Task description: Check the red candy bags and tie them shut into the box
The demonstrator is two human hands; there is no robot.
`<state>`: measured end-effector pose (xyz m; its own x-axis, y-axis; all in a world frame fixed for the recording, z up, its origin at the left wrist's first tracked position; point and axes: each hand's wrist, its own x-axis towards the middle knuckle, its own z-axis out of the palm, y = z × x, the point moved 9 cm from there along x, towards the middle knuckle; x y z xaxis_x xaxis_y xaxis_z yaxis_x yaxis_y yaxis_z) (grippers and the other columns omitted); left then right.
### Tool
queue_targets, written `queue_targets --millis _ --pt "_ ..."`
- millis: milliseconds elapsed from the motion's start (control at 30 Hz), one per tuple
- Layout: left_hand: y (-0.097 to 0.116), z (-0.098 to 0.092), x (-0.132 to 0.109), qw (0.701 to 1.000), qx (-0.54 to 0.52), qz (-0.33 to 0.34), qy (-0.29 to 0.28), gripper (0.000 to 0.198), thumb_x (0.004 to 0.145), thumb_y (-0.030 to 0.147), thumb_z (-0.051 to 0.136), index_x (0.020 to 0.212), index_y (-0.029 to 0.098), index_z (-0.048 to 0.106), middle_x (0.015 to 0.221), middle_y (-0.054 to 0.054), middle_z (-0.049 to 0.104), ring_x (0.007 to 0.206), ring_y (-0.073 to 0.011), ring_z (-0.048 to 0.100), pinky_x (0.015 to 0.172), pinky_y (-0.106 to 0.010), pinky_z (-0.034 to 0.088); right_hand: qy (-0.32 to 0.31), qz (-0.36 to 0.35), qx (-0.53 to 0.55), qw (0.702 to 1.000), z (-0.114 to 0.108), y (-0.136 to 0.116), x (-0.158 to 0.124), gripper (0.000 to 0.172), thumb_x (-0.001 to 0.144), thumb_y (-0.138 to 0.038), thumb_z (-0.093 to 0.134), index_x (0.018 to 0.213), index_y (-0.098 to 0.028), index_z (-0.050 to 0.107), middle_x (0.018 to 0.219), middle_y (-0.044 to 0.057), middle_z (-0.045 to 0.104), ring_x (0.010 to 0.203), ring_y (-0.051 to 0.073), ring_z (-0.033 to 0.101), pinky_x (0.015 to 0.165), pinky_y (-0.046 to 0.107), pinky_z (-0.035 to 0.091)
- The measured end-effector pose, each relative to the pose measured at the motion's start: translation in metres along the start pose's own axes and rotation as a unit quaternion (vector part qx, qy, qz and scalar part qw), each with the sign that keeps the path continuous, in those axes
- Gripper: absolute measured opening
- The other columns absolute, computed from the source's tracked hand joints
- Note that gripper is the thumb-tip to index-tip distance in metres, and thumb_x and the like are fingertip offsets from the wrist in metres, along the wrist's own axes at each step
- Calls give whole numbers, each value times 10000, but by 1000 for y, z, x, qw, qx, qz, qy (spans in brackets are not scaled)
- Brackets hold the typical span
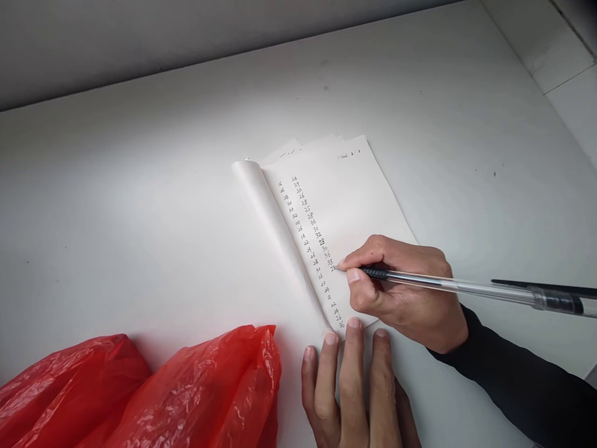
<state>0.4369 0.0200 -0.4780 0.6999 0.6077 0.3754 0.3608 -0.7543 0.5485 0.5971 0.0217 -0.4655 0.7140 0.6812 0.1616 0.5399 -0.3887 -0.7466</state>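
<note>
My right hand [405, 286] grips a clear-barrelled pen [433, 282] with a dark ribbed grip and a black cap on its rear end. The pen's tip touches the paper at the latest number of the second column. Beneath lies an open notepad [368, 205] of thin white paper, with two slanted columns of handwritten two-digit numbers and a small date-like note at top right. At the pad's lower edge my left hand [354, 392] rests flat with fingers spread, its fingertips touching or close to the page. The pad's left leaf is rolled over.
A crumpled red plastic bag [200, 392] fills the lower left of the white table [140, 218], just left of my left hand. Behind the table's far edge is a grey wall [163, 37]. Pale floor tiles [550, 50] show at the upper right.
</note>
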Motion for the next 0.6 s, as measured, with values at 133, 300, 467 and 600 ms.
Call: queue_targets --millis 133,300,467,600 --pt "0 0 0 1000 -4 -6 -2 346 867 47 565 1074 202 795 1254 -77 711 1246 -272 571 1180 -442 369 0 2 2 1000 0 1 0 168 780 -74 608 803 -231 663 689 -66 692 504 60 536 484 214 458" --pt "0 0 0 1000 -10 -15 -4 354 863 36 556 1068 196 796 1248 -83 712 1253 -275 568 1181 -442 367 2 3 4 1000 0 1 0 167 776 -70 607 800 -224 668 681 -64 687 500 58 531 480 212 450" --pt "0 0 0 1000 2 -3 2 326 873 67 572 1065 210 795 1238 -69 722 1239 -261 579 1185 -426 369 5 -17 2 1000 -1 -3 0 176 753 -60 602 786 -224 656 658 -74 665 496 57 518 470 205 445" --pt "0 0 1 1000 8 1 2 310 883 77 572 1050 215 794 1237 -62 727 1232 -256 587 1181 -422 377 -2 -27 3 1000 0 -4 0 187 748 -49 594 784 -225 647 669 -72 669 518 59 533 478 202 453"
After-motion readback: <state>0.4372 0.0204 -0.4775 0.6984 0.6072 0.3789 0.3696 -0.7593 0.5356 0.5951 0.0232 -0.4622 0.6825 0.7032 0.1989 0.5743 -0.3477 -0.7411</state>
